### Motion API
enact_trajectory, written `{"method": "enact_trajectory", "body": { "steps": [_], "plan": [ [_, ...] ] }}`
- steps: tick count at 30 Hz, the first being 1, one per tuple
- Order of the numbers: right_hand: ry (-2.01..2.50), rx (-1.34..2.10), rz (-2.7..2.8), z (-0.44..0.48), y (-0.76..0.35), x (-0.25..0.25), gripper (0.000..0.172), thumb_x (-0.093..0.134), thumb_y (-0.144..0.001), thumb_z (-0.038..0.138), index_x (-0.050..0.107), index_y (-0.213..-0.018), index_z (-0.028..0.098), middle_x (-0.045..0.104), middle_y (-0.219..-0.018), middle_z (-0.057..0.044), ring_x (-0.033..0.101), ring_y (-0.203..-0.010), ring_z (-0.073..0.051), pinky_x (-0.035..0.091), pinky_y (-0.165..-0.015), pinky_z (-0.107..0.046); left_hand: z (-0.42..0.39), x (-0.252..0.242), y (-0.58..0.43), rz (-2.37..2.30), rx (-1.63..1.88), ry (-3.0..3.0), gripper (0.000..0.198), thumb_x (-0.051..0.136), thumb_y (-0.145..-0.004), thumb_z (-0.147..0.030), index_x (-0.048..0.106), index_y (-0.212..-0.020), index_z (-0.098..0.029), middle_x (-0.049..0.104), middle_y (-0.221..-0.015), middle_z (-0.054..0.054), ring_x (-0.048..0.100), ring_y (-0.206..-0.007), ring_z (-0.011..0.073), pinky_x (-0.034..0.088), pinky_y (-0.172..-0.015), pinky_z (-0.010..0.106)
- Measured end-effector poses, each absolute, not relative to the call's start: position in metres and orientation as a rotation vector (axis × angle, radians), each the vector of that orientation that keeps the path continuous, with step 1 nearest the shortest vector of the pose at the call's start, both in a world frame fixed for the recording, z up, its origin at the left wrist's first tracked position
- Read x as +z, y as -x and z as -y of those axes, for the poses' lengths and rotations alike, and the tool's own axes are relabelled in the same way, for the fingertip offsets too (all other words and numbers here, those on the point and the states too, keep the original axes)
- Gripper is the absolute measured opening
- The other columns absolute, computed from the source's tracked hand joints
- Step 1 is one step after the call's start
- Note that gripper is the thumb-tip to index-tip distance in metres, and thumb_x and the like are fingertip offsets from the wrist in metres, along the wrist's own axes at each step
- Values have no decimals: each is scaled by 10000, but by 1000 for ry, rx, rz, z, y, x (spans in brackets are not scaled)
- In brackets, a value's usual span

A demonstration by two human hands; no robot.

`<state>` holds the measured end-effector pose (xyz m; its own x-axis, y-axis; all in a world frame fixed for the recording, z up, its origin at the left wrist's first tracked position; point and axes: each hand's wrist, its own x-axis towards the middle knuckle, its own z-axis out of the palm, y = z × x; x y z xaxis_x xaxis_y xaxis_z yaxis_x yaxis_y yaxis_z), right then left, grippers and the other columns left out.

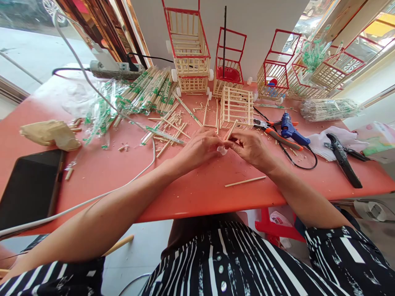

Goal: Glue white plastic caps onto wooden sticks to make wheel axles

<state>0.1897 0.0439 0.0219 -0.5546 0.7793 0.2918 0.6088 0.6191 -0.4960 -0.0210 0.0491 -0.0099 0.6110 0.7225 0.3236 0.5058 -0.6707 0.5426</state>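
**Close fingertip work on a short stick (231, 130)**

The red table (191, 197) fills most of the view; along its back stand the red-rimmed stick carts (188, 55), with the heap of wrapped sticks (148, 90) to the left; nearer, just beyond the hands, sits a smaller stick frame (237, 107), without red trim. The step in hand looks like fine handling of one small piece; the next move seems to call for a steady pinch and a careful turn of the stick, with little arm travel.

Both forearms reach in from the lower corners and converge mid-table, elbows wide; the left hand (200, 144) lies palm down, fingers bent inward; the right hand (248, 148) faces it, knuckles raised, the two sets of fingertips nearly meeting. The right thumb and forefinger are closed on the short stick, which slants up in front of the frame; the left fingers are curled almost together, though I cannot tell whether they have hold of anything. The blue glue gun (290, 128) lies to the right; a loose stick (245, 181) rests nearer the table edge; smallest, a translucent scrap (221, 150) shows between the fingertips.
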Motion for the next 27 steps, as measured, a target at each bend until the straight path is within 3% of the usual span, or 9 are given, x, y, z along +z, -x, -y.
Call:
{"method": "enact_trajectory", "body": {
  "steps": [6, 9, 12, 17, 27],
  "plan": [
    [1080, 517, 2316, -41, -188, 22, 393, 542, -1025, 511, 715, -892, 185, 712, -796, -34, 589, -687, -146, 406, -670, -259, -52, -5, 28, -1028, 784, -2462, 218, 713, -880, -313, 748, -1075, -221, 728, -1069, 66, 639, -1062, 261, 440, -1010, 402],
    [1082, 507, 2299, -41, -188, 21, 348, 572, -1018, 465, 709, -869, 181, 696, -772, -24, 585, -690, -144, 400, -679, -255, -57, 1, 34, -1076, 866, -2369, 314, 725, -877, -346, 740, -1167, -227, 742, -1059, 49, 656, -1028, 240, 468, -969, 376],
    [1061, 512, 2297, -41, -189, 20, 255, 605, -1006, 362, 704, -862, 176, 685, -768, -13, 580, -687, -134, 395, -682, -244, -60, 6, 38, -1107, 977, -2311, 276, 682, -922, -395, 766, -1103, -203, 757, -1013, 48, 667, -988, 225, 480, -945, 363],
    [1074, 513, 2292, -41, -188, 20, 213, 621, -988, 313, 693, -848, 169, 672, -765, -10, 574, -685, -131, 390, -681, -238, -57, 10, 36, -1188, 1071, -2271, 293, 517, -1014, -316, 773, -964, -181, 777, -973, 59, 671, -934, 209, 485, -913, 355],
    [1078, 547, 2271, -39, -185, 23, 215, 619, -991, 323, 661, -824, 194, 644, -738, 11, 550, -670, -126, 392, -667, -240, -51, 12, 33, -1207, 1156, -2335, 254, 559, -996, -320, 775, -923, -210, 760, -914, 43, 637, -943, 221, 478, -953, 375]
  ]
}}
